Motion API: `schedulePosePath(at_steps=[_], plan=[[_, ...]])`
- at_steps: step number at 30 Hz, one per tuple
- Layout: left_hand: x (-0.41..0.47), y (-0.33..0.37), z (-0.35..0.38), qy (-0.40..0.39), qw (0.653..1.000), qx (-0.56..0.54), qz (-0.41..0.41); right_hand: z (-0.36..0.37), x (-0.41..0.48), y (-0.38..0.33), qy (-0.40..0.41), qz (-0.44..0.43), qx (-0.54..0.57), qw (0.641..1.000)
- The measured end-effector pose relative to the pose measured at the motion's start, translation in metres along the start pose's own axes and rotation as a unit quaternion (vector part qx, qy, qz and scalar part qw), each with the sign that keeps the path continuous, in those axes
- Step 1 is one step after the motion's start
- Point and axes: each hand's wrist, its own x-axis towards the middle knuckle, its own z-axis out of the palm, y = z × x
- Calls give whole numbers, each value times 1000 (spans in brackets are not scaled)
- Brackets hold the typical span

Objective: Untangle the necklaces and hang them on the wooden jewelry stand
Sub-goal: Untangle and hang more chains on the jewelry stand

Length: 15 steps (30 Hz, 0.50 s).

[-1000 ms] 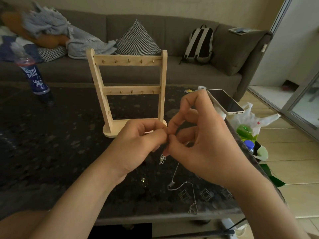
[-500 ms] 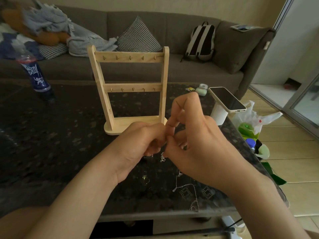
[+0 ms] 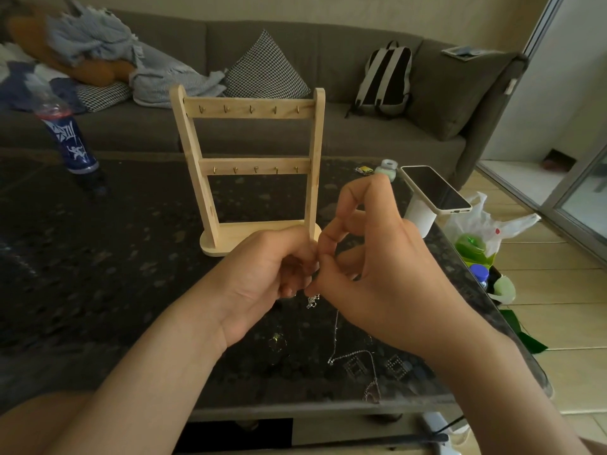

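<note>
Pinching a small silver knot between them, the two hands meet tip to tip just above the dark stone table [image 3: 98, 257]. The left hand [image 3: 262, 277] has its fingers curled inward, clamped on the tangled necklaces [image 3: 312, 302]. The right hand [image 3: 377, 274] nips the same knot with thumb and forefinger, its other fingers bent and lifted clear. From that pinch a thin chain [image 3: 335, 326] drops to the tabletop and trails in loose loops toward the near edge. Just behind the knuckles the wooden jewelry stand [image 3: 249, 165] is upright on its base, two rails of small hooks facing this way. To the right a phone [image 3: 433, 188] leans on a white holder, and a blue bottle [image 3: 70, 139] stands at the far left. A grey sofa [image 3: 328, 133] runs along the back, with a backpack [image 3: 384, 80] on it.
</note>
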Motion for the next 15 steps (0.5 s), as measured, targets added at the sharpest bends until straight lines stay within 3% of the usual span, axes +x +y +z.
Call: schedulePosePath(at_steps=[9, 15], plan=[[-1, 2, 2, -7, 1000, -26, -13, 1, 1, 2, 15, -7, 1, 1000], [0, 2, 3, 6, 1000, 15, -3, 5, 2, 7, 58, -35, -30, 997]])
